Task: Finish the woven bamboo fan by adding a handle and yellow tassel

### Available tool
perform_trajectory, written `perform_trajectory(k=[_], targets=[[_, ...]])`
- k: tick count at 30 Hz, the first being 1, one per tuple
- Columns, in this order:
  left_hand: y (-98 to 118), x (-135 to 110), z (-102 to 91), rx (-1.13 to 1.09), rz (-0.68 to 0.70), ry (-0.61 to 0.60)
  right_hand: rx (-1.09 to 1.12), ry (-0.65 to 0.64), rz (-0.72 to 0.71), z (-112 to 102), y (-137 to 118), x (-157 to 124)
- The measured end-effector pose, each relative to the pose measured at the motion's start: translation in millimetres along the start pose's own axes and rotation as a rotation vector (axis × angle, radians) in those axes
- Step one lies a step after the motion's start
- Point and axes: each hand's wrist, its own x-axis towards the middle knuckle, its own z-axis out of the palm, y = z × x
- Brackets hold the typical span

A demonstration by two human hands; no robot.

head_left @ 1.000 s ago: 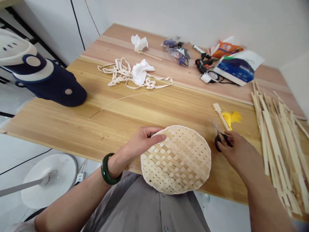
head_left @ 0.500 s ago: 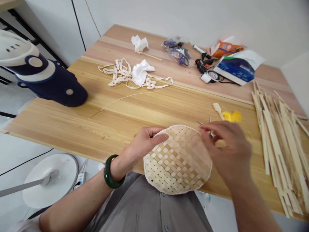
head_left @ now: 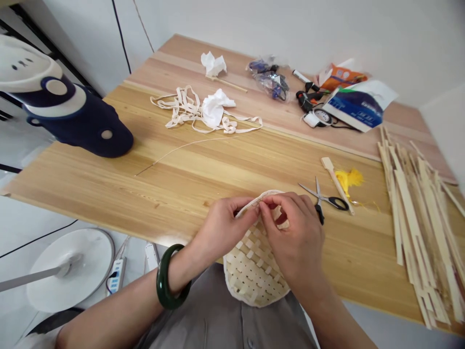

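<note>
A round woven bamboo panel with a white cloth-bound rim leans between my body and the table edge. My left hand pinches its upper left rim, thumb on the near face and fingers behind. Beside it, my right hand has its thumb and fingers closed on the upper rim, so the two hands nearly meet. Both hands hide much of the panel's upper part. Just past my right hand, open scissors with black handles lie on the table.
A flat wooden stick and yellow fibres lie near the scissors. Bamboo strips cover the right side. Farther back are white tape, crumpled tissue, a glue gun and a tissue pack. A navy plush figure stands left.
My right hand has moved left along the rim, from the panel's right side to beside my left hand. The panel has tilted, and the scissors are now uncovered.
</note>
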Motion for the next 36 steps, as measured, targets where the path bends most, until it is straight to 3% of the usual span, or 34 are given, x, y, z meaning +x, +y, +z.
perform_trajectory(k=[5,10,19,27,36], targets=[[6,-8,2.6,0.166,0.064,-0.007,-0.032,-0.108,0.058,-10,-5,6],[5,-10,2.5,0.142,0.054,-0.005,-0.089,-0.161,-0.081,-14,-1,15],[1,-7,3.6,-0.029,-0.032,-0.085,0.193,-0.132,-0.007,-21,14,11],[-6,-2,2.3,-0.099,-0.077,-0.046,0.152,-0.063,0.065,-28,18,5],[-4,-3,2.9,-0.229,-0.126,-0.069,-0.093,0.039,-0.175,-17,19,2]])
